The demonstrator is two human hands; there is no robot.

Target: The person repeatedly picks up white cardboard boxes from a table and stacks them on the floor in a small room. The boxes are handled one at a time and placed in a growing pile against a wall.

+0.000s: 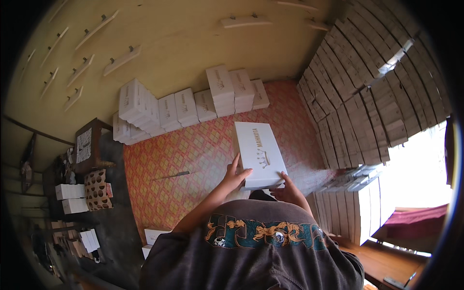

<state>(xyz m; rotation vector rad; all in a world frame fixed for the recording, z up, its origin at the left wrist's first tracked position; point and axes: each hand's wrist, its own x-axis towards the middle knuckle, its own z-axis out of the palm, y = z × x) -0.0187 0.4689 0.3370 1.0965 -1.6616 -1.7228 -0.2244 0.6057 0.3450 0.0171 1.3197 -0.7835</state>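
Observation:
A white lidded cardboard box (261, 152) with a gold crown emblem and gold lettering is held out in front of my body. My left hand (235, 174) grips its near left corner, thumb on the lid and fingers along the side. At the near right corner, my right hand (288, 190) has its thumb against the edge and its fingers curled toward the underside, partly hidden. Below the box lies a red and yellow diamond-patterned floor covering (179, 159).
Stacks of similar white boxes (166, 111) line the far wall. Tall rows of pale boxes (357, 92) fill the right side, beside a bright window (420, 169). A brown wooden cabinet (92, 145) and a dotted cushion (96, 189) are on the left. Small shelves (121, 60) hang on the wall.

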